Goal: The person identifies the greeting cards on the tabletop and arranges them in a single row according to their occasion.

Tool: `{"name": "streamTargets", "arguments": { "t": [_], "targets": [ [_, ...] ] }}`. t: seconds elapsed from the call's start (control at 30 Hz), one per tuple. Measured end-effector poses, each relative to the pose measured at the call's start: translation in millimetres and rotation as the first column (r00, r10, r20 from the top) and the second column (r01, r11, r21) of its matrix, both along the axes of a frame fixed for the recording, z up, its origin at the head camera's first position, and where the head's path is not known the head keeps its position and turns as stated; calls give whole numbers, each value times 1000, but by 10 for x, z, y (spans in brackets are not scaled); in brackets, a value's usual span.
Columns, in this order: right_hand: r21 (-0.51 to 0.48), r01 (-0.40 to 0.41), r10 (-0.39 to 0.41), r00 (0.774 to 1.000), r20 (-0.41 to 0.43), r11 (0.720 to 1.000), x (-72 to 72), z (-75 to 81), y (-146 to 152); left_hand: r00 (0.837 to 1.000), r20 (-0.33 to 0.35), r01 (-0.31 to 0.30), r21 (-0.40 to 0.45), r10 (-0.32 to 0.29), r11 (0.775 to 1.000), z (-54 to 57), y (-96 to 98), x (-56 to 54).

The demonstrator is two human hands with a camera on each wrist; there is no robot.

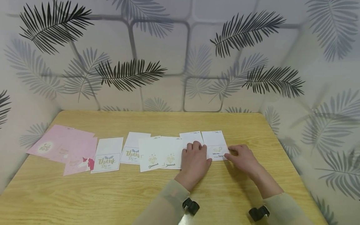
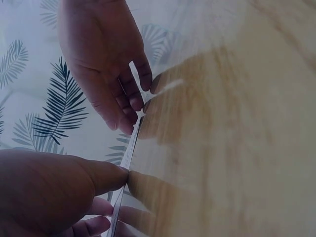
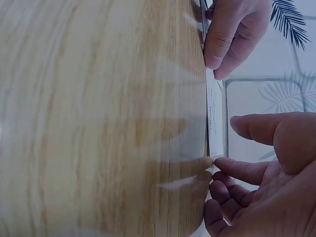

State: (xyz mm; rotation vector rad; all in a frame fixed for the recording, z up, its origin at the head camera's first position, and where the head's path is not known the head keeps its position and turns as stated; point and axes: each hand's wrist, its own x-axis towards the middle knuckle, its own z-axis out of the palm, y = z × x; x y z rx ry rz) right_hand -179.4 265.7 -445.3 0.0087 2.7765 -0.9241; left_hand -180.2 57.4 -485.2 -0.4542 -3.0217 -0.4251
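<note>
My left hand rests on a white card in the head view, fingers spread forward over it and covering its lower part. Beside it lies another white card, printed "take me" and "heart". At that card's right edge is my right hand, its fingertips touching or just beside the edge. The right wrist view has the right hand with its thumb raised off the card. Low in the left wrist view, the left hand has its thumb at the cards' edge.
Two overlapping Diamonds cards lie left of my left hand. Further left are two Thank You cards and overlapping pink cards. All lie on a wooden table against a leaf-patterned wall.
</note>
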Motion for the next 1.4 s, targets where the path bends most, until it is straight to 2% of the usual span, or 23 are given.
{"name": "streamTargets", "arguments": {
  "t": [0.2,0.37,0.5,0.7,0.87,1.03,1.17,1.4],
  "targets": [
    [-40,20,-19,1000,25,999,-15,4,6,1000,2,-3,2,3,1000,6,10,-1],
    [-150,45,-32,996,87,988,-50,33,41,1000,2,-5,8,5,1000,14,11,4],
    [-217,111,-79,985,151,970,-41,49,70,1000,-4,-2,10,2,1000,15,16,4],
    [-277,209,-155,966,206,938,-21,48,72,1000,-10,3,9,-3,1000,9,19,1],
    [-324,232,-178,966,188,917,-21,-5,78,1000,-6,4,8,-4,1000,9,25,9],
    [-302,229,-200,972,124,925,-34,-93,80,1000,-11,7,23,-7,1000,-8,31,4],
    [-303,241,-218,970,106,922,-36,-110,80,1000,-19,-4,77,5,997,-13,21,-22],
    [-377,282,-257,960,114,883,-12,-40,99,999,-47,-17,203,27,979,145,-11,-34]
  ]
}}
